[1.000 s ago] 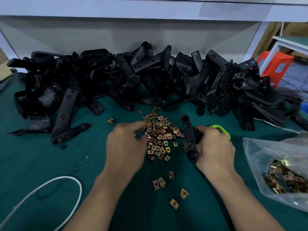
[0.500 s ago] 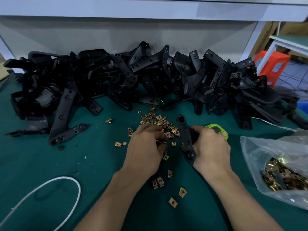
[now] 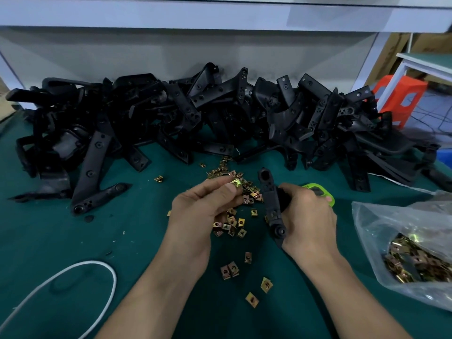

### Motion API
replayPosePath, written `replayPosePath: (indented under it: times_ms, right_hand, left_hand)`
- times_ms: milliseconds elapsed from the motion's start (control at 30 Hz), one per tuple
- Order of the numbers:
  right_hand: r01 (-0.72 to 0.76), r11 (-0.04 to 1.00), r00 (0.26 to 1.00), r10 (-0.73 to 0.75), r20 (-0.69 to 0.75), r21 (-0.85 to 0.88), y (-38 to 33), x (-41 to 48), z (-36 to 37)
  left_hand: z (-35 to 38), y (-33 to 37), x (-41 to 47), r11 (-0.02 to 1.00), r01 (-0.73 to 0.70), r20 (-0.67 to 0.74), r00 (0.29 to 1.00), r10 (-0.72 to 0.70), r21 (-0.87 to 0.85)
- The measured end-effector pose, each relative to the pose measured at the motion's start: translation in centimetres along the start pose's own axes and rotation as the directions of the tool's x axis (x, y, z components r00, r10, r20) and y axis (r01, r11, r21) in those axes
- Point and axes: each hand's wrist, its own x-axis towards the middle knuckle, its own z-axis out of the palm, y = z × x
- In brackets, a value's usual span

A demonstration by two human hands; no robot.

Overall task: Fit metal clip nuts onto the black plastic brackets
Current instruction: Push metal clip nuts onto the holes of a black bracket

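1. Clip nut point(image 3: 235, 184): L hand point(image 3: 203, 211) is pinching it btwn thumb tip and forefinger, holding it just above the loose heap. The other fingers are curling under the palm.
2. Black bracket point(image 3: 270, 199): R hand point(image 3: 308, 216) is gripping it, fingers wrapping round its mid section. It's pointing away from the person, w/ one round end sticking out past the fingers and the other sitting by the heel of the palm.
3. Nut and bracket are hanging near each other, a small gap showing btwn them, not touching.
4. Loose clip nuts point(image 3: 230, 222) are lying scattered on the green mat point(image 3: 61, 241) btwn and under both hands. A few strays point(image 3: 230, 271) are lying nearer the person.
5. Bracket pile point(image 3: 220, 113) is sprawling across the back of the table, side to side.
6. Clear plastic bag point(image 3: 403, 228) is slumping at the right edge, w/ more nuts showing inside.
7. Green item point(image 3: 315, 189) is peeking out behind the R hand; can't tell what it is.
8. White cable point(image 3: 93, 261) is looping at near left. Orange stool point(image 3: 401, 99) is standing off the table, far right.
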Motion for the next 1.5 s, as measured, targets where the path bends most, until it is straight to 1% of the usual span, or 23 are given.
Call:
replayPosePath:
  times_ms: [167, 300, 533, 667, 800, 1100, 1233, 1367, 1433, 1500]
  right_hand:
    - [0.037, 0.998, 0.999, -0.038, -0.006, -0.049, -0.1, 0.0, -0.2]
    - [0.034, 0.997, 0.999, -0.034, -0.008, -0.065, -0.3, 0.0, -0.3]
    - [0.049, 0.997, 0.997, -0.053, -0.054, -0.062, -0.3, -0.1, -0.2]
    - [0.030, 0.996, 0.998, -0.034, -0.046, -0.081, -0.3, -0.1, -0.3]
    - [0.008, 0.993, 0.999, -0.012, -0.034, -0.117, -0.2, 0.1, -0.5]
    - [0.020, 0.967, 0.999, -0.027, -0.024, -0.255, -0.4, 0.1, -0.5]
    - [0.045, 0.952, 0.995, -0.071, -0.075, -0.302, -0.5, 0.1, -0.6]
    - [0.052, 0.972, 0.965, -0.108, -0.238, -0.229, -1.0, 0.0, -0.2]
    - [0.076, 0.971, 0.952, -0.139, -0.274, -0.229, -0.9, -0.1, 0.1]
    - [0.091, 0.963, 0.947, -0.163, -0.278, -0.252, -0.8, -0.2, 0.3]
  left_hand:
    - [0.4, 0.1, -0.6, 0.994, -0.058, 0.061, 0.997, 0.052, 0.096]
    - [0.7, 0.0, -0.9, 0.989, -0.062, 0.096, 0.994, 0.050, 0.133]
    - [0.9, 0.0, -1.0, 0.989, -0.036, 0.110, 0.994, 0.020, 0.143]
    - [0.8, 0.0, -1.0, 0.992, -0.027, 0.107, 0.994, 0.014, 0.124]
    - [0.6, 0.2, -0.9, 0.996, -0.011, 0.093, 0.996, 0.003, 0.089]
    - [0.6, 0.3, -0.8, 0.993, -0.006, 0.095, 0.995, -0.006, 0.116]
    - [0.6, 0.6, -0.8, 0.988, -0.022, 0.092, 0.996, 0.008, 0.150]
    - [0.2, 1.1, -0.6, 0.977, -0.030, 0.096, 0.995, 0.010, 0.209]
    - [-0.2, 1.2, -0.5, 0.972, -0.005, 0.098, 0.995, -0.018, 0.237]
    - [-0.4, 1.3, -0.4, 0.962, 0.034, 0.110, 0.992, -0.066, 0.270]
